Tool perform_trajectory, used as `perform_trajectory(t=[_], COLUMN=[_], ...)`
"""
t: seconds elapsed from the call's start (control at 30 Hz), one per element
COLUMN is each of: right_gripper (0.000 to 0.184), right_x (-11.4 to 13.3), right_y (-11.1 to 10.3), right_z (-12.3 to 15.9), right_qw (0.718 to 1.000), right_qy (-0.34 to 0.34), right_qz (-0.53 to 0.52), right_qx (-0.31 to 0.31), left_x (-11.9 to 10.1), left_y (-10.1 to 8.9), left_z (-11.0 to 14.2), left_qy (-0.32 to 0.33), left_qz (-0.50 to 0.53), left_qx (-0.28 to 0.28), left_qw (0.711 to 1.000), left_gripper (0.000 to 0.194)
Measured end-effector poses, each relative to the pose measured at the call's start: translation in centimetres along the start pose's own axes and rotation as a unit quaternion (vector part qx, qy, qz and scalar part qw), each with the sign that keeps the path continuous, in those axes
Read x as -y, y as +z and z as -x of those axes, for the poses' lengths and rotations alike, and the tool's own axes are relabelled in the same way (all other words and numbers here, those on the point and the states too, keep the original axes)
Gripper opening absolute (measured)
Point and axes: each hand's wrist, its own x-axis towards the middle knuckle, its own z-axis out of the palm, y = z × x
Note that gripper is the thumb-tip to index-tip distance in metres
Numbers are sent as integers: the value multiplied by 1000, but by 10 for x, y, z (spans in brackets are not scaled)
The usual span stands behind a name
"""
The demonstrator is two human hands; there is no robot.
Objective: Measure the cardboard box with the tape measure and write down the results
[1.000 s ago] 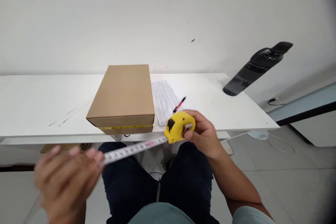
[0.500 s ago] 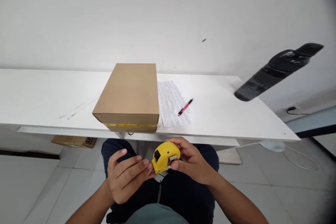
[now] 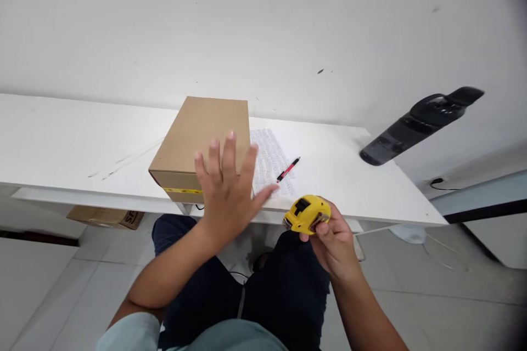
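My left hand (image 3: 226,197) is open with its fingers spread. It is in front of the brown cardboard box (image 3: 201,126) in the view and covers part of its front; whether it touches the box I cannot tell. A yellow strip (image 3: 183,190) runs along the box's front side. My right hand (image 3: 335,241) is closed around a yellow tape measure (image 3: 308,214), held near the table's front edge. No blade can be seen drawn out of it. Beside the box lies a sheet of handwritten paper (image 3: 267,148), partly behind my left hand, with a red and black pen (image 3: 288,170) on it.
On the right of the white table (image 3: 329,148) stands a black bottle (image 3: 411,126). The wall rises behind the table. Below, a cardboard box (image 3: 107,216) lies at the left, and a cable with a plug (image 3: 437,181) is at the right.
My left hand has left the tape measure, risen toward the box and spread its fingers. My right hand has carried the tape measure right and up. The view has shifted slightly.
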Motion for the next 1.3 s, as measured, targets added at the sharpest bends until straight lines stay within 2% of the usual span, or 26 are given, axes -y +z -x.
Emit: perform_trajectory(t=[0.07, 0.17, 0.33, 0.4, 0.53, 0.67, 0.77, 0.87, 0.9, 0.97, 1.03, 1.1, 1.17, 1.23, 1.3], right_gripper=[50, 48, 51, 51, 52, 55, 57, 58, 57, 52, 46, 43, 43, 44, 45], right_x=[-3, -9, -22, -26, -31, -38, -41, -35, -31, -20, -7, 5, 15, 23, 28], right_y=[-13, -35, -56, -57, -57, -60, -55, -41, -35, -23, -11, 2, 15, 28, 39], right_z=[0, -3, -18, -27, -46, -57, -63, -67, -66, -61, -50, -33, -14, 1, 10], right_qw=[999, 997, 978, 964, 926, 944, 955, 968, 970, 968, 968, 978, 987, 986, 980], right_qy=[4, 12, -7, -35, -51, -29, -11, -26, -42, -86, -128, -142, -124, -97, -75], right_qz=[17, 74, 205, 262, 372, 323, 285, 212, 185, 147, 126, 113, 106, 98, 83], right_qx=[-29, -36, -25, -27, -28, -58, -82, -128, -150, -184, -173, -106, -7, 94, 167], left_x=[7, 29, 75, 97, 153, 200, 213, 206, 198, 174, 139, 99, 64, 40, 27], left_y=[2, -8, -53, -71, -95, -102, -96, -82, -76, -67, -60, -56, -54, -53, -54], left_z=[-21, -32, -12, -4, 6, 15, 17, 16, 17, 19, 25, 33, 40, 46, 52], left_qy=[-34, -22, 102, 119, 72, 0, -18, -12, -13, -18, 5, 76, 163, 231, 253], left_qz=[-2, 13, 20, 17, 18, 107, 157, 188, 183, 147, 118, 136, 160, 182, 201], left_qx=[58, 116, 144, 148, 171, 231, 222, 192, 160, 60, -25, -32, -8, 8, 4], left_qw=[998, 993, 984, 982, 982, 967, 962, 963, 970, 987, 993, 987, 974, 956, 946], left_gripper=[54, 31, 37, 41, 40, 41, 41, 39, 38, 38, 50, 57, 50, 35, 25])
